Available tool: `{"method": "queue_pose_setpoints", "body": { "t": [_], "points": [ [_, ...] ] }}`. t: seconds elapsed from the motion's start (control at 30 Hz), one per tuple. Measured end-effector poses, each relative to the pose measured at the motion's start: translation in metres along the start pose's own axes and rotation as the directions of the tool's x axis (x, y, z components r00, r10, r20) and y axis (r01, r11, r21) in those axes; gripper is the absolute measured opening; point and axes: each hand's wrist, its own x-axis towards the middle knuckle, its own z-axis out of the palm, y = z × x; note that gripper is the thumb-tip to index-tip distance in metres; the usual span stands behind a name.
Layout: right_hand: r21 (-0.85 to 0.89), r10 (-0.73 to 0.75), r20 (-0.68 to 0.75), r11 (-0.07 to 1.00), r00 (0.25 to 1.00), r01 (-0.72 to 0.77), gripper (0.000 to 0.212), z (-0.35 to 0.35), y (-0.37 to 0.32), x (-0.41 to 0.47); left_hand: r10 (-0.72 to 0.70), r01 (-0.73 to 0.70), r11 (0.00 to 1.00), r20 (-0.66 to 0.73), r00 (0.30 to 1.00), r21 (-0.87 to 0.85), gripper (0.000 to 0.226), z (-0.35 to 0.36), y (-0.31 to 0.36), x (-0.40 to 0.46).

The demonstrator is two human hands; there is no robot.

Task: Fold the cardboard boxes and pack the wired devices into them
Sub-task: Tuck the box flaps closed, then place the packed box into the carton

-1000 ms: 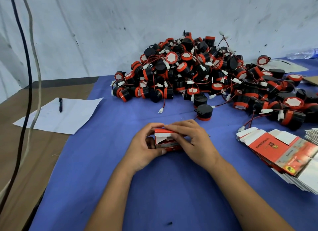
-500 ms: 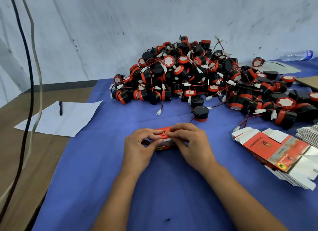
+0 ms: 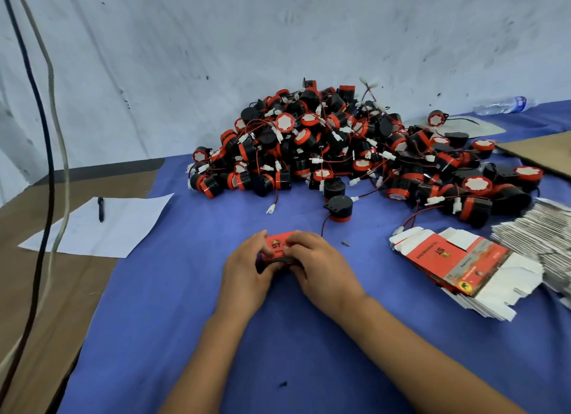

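A small red cardboard box point(image 3: 277, 247) with "ST" print rests on the blue cloth point(image 3: 185, 305) in front of me. My left hand point(image 3: 247, 273) grips its left side and my right hand point(image 3: 321, 267) grips its right side, thumbs on the top face. Most of the box is hidden by my fingers. Behind it lies a big heap of black-and-red round wired devices point(image 3: 349, 148); one lone device point(image 3: 339, 208) stands nearest the box. A fanned stack of flat unfolded boxes point(image 3: 457, 259) lies to the right.
A white sheet of paper point(image 3: 102, 225) with a black pen point(image 3: 100, 208) lies on the brown table at left. Two cables point(image 3: 46, 172) hang down at far left. A plastic bottle point(image 3: 502, 104) and a brown cardboard sheet point(image 3: 540, 154) are at the back right.
The white open flap seen a second ago is no longer visible; the box now shows a closed red printed face, and both hands have shifted slightly to press around it.
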Motion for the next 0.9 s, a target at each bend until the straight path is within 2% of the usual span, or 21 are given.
{"method": "queue_pose_setpoints", "body": {
  "t": [0.07,0.13,0.23,0.3,0.4,0.5,0.57,0.6,0.67,0.73,0.77,0.83,0.87,0.9],
  "points": [
    [-0.108,0.016,0.108,0.994,0.994,-0.004,0.032,-0.004,-0.007,-0.002,-0.065,0.065,0.997,0.013,0.998,-0.052,0.033,-0.003,0.01,0.003],
    [-0.216,0.016,0.107,0.976,0.994,0.008,0.036,-0.015,-0.01,-0.007,-0.113,0.116,0.985,0.033,0.993,-0.125,0.033,-0.005,0.024,0.002],
    [-0.256,0.02,-0.055,0.966,0.998,-0.033,0.035,-0.068,0.001,-0.025,-0.047,0.061,0.968,0.061,0.997,-0.242,0.03,0.007,0.073,0.004],
    [-0.259,0.048,-0.169,0.962,0.984,-0.091,0.036,-0.122,0.01,-0.037,0.013,-0.003,0.934,0.026,1.0,-0.358,0.025,0.018,0.126,0.012],
    [-0.298,0.248,-0.322,0.89,0.914,-0.346,0.036,-0.225,0.019,-0.073,0.171,-0.137,0.835,0.016,0.985,-0.534,0.017,0.054,0.233,0.022],
    [-0.328,0.443,-0.485,0.707,0.754,-0.627,0.041,-0.327,0.021,-0.126,0.338,-0.177,0.713,0.112,0.934,-0.678,0.022,0.103,0.339,0.013],
    [-0.317,0.598,-0.51,0.537,0.618,-0.782,0.037,-0.385,0.019,-0.169,0.473,-0.188,0.685,0.233,0.85,-0.704,0.027,0.13,0.404,-0.008],
    [-0.318,0.677,-0.492,0.445,0.547,-0.837,0.035,-0.408,0.018,-0.193,0.55,-0.215,0.689,0.306,0.777,-0.692,0.028,0.142,0.43,-0.021],
    [-0.333,0.816,-0.421,0.267,0.395,-0.905,0.033,-0.438,0.017,-0.235,0.678,-0.301,0.698,0.464,0.571,-0.65,0.024,0.162,0.47,-0.049],
    [-0.338,0.911,-0.338,0.118,0.237,-0.934,0.031,-0.448,0.021,-0.267,0.686,-0.361,0.728,0.622,0.379,-0.583,0.014,0.177,0.493,-0.075],
    [-0.335,0.94,-0.292,0.073,0.177,-0.939,0.029,-0.447,0.024,-0.278,0.663,-0.38,0.743,0.678,0.316,-0.55,0.01,0.183,0.499,-0.084],
    [-0.317,0.972,-0.212,0.032,0.103,-0.948,0.028,-0.441,0.033,-0.29,0.617,-0.413,0.766,0.744,0.255,-0.494,0.016,0.194,0.504,-0.098],
    [-0.308,0.977,-0.194,0.024,0.088,-0.951,0.035,-0.438,0.038,-0.293,0.599,-0.423,0.772,0.764,0.238,-0.474,0.016,0.197,0.504,-0.101],
    [-0.299,0.977,-0.194,0.023,0.085,-0.954,0.045,-0.436,0.042,-0.293,0.596,-0.42,0.777,0.763,0.252,-0.468,0.023,0.199,0.502,-0.102]
  ]
}}
